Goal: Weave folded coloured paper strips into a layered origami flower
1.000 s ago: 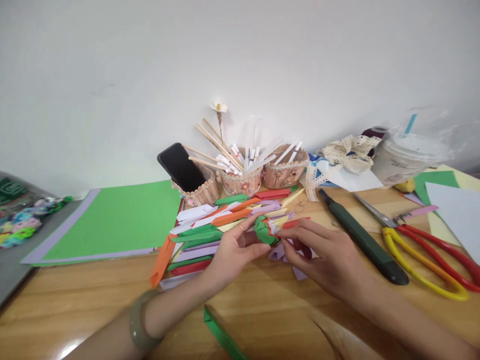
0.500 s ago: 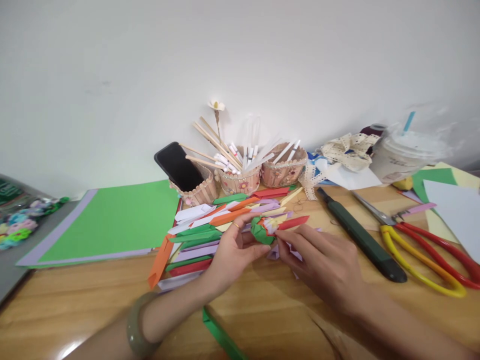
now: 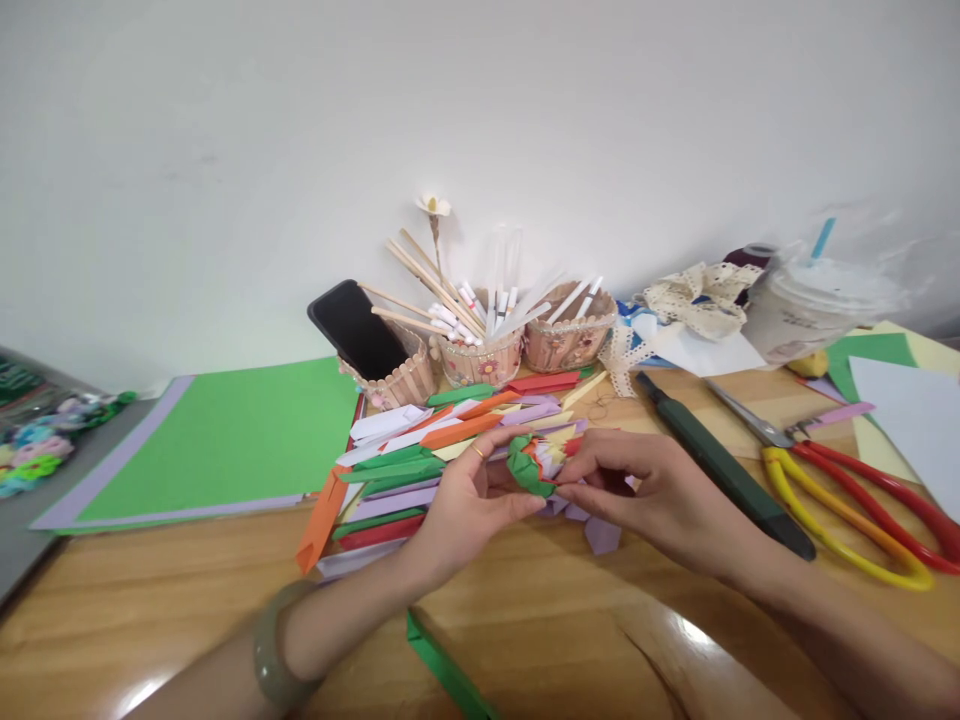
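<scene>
Woven paper ball: partly formed, loose strip ends protruding. Left hand fingers pinch green side; right hand fingertips grip strip end. Folded paper strips unused on wooden table.

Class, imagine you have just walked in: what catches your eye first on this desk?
Both hands, left hand and right hand, pinch a small multicoloured folded paper piece at the centre. Behind it lies a heap of folded paper strips; at the far right, yellow and red scissors.
</scene>
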A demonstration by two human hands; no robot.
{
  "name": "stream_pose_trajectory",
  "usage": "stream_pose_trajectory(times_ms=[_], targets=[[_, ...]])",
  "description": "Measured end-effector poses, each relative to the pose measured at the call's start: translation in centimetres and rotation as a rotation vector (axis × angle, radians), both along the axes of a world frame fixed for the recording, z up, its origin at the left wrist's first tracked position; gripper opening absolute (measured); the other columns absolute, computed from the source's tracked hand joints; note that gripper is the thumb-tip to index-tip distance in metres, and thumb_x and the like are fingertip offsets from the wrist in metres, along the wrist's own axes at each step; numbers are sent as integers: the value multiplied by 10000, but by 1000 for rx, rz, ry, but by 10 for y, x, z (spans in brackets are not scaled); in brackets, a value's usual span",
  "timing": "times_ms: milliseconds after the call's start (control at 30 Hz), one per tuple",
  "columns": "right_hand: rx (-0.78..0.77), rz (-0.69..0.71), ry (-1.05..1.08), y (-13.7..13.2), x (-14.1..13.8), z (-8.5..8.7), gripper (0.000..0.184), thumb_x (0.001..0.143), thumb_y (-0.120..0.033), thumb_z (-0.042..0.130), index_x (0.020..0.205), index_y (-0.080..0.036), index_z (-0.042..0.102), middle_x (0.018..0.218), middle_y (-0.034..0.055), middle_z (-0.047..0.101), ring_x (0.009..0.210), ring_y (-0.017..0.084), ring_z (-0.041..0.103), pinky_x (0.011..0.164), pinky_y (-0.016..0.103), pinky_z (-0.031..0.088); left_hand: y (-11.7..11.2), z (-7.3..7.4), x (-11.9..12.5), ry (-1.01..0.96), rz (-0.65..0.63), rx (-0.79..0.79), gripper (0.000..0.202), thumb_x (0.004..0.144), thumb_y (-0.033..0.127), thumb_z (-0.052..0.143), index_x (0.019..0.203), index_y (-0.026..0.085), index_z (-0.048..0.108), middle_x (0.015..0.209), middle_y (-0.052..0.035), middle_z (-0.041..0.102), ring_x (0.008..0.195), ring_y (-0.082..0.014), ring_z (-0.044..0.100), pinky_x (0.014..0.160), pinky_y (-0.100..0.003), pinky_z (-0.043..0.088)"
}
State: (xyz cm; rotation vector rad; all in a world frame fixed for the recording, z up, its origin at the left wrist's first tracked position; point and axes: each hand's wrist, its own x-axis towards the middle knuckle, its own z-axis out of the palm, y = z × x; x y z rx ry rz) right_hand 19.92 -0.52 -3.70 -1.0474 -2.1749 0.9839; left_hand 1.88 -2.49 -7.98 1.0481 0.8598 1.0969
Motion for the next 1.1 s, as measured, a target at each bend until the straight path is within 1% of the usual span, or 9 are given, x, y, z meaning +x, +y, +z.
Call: stream_pose_trajectory(times_ms=[100, 200, 300, 433, 533, 700, 867, 1000, 1100], targets=[[-220, 16, 34, 3, 3, 2, 174, 781, -292, 597, 666, -166, 631, 560, -12, 574, 491, 99, 520, 431, 202, 390, 0, -1, -1, 6, -56, 16, 520, 590, 180, 749, 1074, 202, 558, 961, -51, 672, 828, -186, 632, 724, -310, 504], [-315, 43, 51, 4, 4, 3, 197, 797, -328, 575, 698, -169, 634, 608, 1, 598, 519, 111, 549, 447, 211, 414, 1, -2, -2, 11, -83, 21, 533, 582, 190, 757, 1081, 209, 567, 1028, -59, 653, 875, -198, 619, 729, -306, 496], [-266, 80, 24, 4, 5, 6, 215, 833, -325, 525, 716, -171, 619, 637, 5, 595, 551, 113, 545, 477, 215, 419, 2, -3, -2, -1, -84, 24, 540, 568, 185, 765, 1074, 218, 580, 1067, -58, 639, 931, -215, 599, 726, -299, 489], [-76, 80, -23, 3, 3, 8, 180, 842, -247, 511, 712, -170, 610, 674, 9, 600, 631, 119, 536, 538, 212, 407, 3, -2, -3, -8, -78, 17, 545, 578, 177, 757, 1090, 223, 578, 1084, -54, 633, 907, -200, 603, 740, -298, 484], [-22, 44, -37, 3, 1, 5, 147, 825, -197, 523, 705, -167, 601, 652, -1, 578, 588, 102, 509, 499, 199, 373, 3, -1, -2, -5, -76, 20, 540, 586, 169, 751, 1095, 220, 575, 1068, -54, 642, 871, -187, 617, 744, -301, 488], [-59, 21, -22, 2, 1, 2, 123, 799, -179, 547, 691, -159, 605, 582, -22, 533, 497, 80, 457, 439, 187, 344, 3, 1, -2, -8, -55, -7, 537, 560, 148, 761, 1066, 211, 593, 1073, -53, 645, 869, -186, 621, 731, -292, 497], [-138, 0, 11, 1, 0, 3, 110, 782, -186, 568, 688, -150, 611, 591, -13, 551, 493, 81, 476, 433, 187, 358, 4, -3, -3, -8, -57, -41, 580, 549, 155, 765, 1098, 204, 583, 978, -54, 672, 822, -183, 631, 743, -313, 497], [-208, -21, 42, 0, -2, 1, 97, 763, -174, 588, 670, -146, 581, 578, -19, 553, 476, 79, 502, 427, 182, 377, 6, -8, -4, -21, -100, -58, 604, 547, 148, 766, 1115, 212, 571, 1020, -55, 657, 843, -187, 628, 742, -310, 489], [-176, -37, 30, 0, -3, -1, 104, 748, -155, 604, 651, -146, 567, 562, -28, 532, 468, 75, 489, 423, 179, 370, 7, -8, -5, 2, -113, -62, 606, 544, 148, 770, 1111, 208, 567, 1027, -52, 649, 843, -185, 622, 729, -299, 482]])
